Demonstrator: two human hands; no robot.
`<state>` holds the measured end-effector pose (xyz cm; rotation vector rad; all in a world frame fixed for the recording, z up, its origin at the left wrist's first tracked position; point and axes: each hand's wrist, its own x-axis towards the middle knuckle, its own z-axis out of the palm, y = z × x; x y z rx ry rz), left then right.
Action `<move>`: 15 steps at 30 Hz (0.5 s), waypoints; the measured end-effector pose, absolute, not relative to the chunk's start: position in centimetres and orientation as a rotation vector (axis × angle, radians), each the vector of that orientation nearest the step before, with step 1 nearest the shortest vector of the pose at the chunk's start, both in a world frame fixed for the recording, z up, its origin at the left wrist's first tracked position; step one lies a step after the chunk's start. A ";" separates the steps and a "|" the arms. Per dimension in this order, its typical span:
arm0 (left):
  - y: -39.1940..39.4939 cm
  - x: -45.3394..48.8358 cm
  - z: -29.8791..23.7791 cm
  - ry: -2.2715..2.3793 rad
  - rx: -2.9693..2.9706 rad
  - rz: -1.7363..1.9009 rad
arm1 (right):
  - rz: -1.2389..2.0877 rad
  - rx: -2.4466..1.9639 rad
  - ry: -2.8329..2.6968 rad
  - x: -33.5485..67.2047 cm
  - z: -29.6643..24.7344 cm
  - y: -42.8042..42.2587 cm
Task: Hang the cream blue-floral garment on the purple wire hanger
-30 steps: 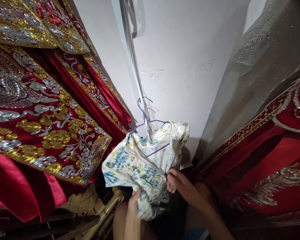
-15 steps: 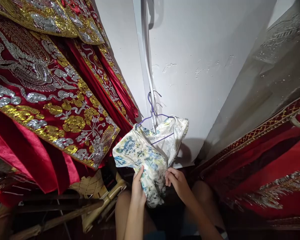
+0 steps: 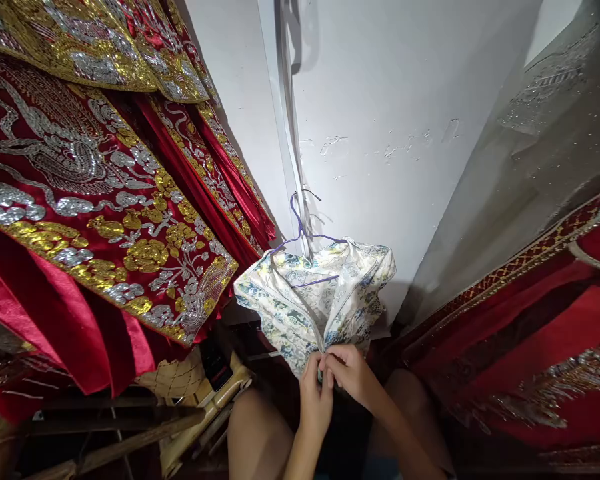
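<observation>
A white floral garment (image 3: 290, 317) with a blue, green and yellow print hangs on a purple wire hanger (image 3: 299, 230) against the wall. Its neckline gapes in a V, and the lining shows inside. At the bottom of that V, my left hand (image 3: 316, 393) pinches the front edge of the garment. Right beside it, my right hand (image 3: 347, 370) is closed on the opposite edge, the fingertips of both hands meeting. Whatever small fastener may lie between the fingers is hidden. Below the hands the cloth is mostly covered.
Red costumes with gold and silver embroidery (image 3: 145, 253) hang at the left. Another red embroidered cloth (image 3: 555, 333) lies at the right. A bamboo chair (image 3: 200, 417) stands low on the left. Behind the hanger runs a pale vertical strip (image 3: 283, 100) along the white wall (image 3: 380, 87).
My left hand has moved right from the garment's side to join my right hand at the front edges. The garment now faces forward, both shoulders spread, its two front edges drawn together.
</observation>
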<state>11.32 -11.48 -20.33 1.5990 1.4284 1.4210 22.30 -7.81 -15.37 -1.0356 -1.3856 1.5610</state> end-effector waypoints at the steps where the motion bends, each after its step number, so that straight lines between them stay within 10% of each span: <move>1: -11.3 11.1 -20.3 1.425 1.608 1.400 | 1.583 -1.031 -1.374 22.2 -15.0 -7.4; 15: -10.2 9.0 -19.1 1.454 1.819 1.129 | 1.248 -0.824 -1.393 21.0 1.2 0.9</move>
